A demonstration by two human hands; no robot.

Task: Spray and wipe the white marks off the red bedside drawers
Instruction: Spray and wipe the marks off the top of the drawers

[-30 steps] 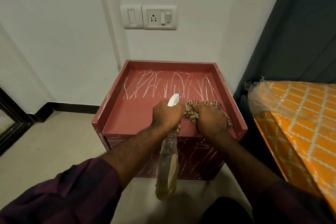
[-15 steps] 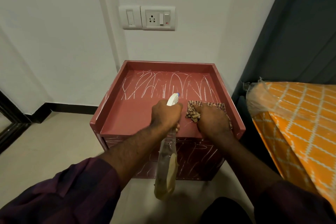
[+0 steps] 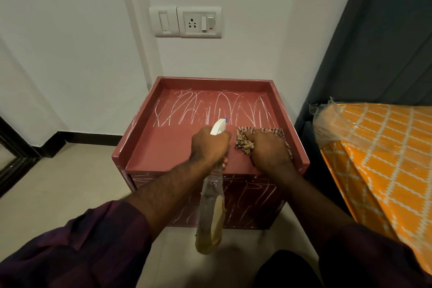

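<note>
The red bedside drawers (image 3: 163, 147) stand against the white wall, with a raised rim round the top. White marks (image 3: 217, 107) loop across the far half of the top, and more streak the drawer front (image 3: 252, 196). The near half of the top looks plain red. My left hand (image 3: 209, 145) grips the neck of a clear spray bottle (image 3: 211, 213) with a white nozzle pointing at the marks; the bottle hangs down before the drawer front. My right hand (image 3: 268, 147) presses a checked cloth (image 3: 243, 142) flat on the top's near right part.
An orange patterned mattress (image 3: 383, 161) in clear plastic lies close on the right, with a dark grey headboard (image 3: 383, 42) behind it. A switch and socket plate (image 3: 187, 21) sits on the wall above. Pale tiled floor (image 3: 58, 182) spreads to the left, with a dark frame at the far left edge.
Both hands have stayed at almost the same spot on the top. The view has shifted slightly, and the cloth under my right hand has barely moved.
</note>
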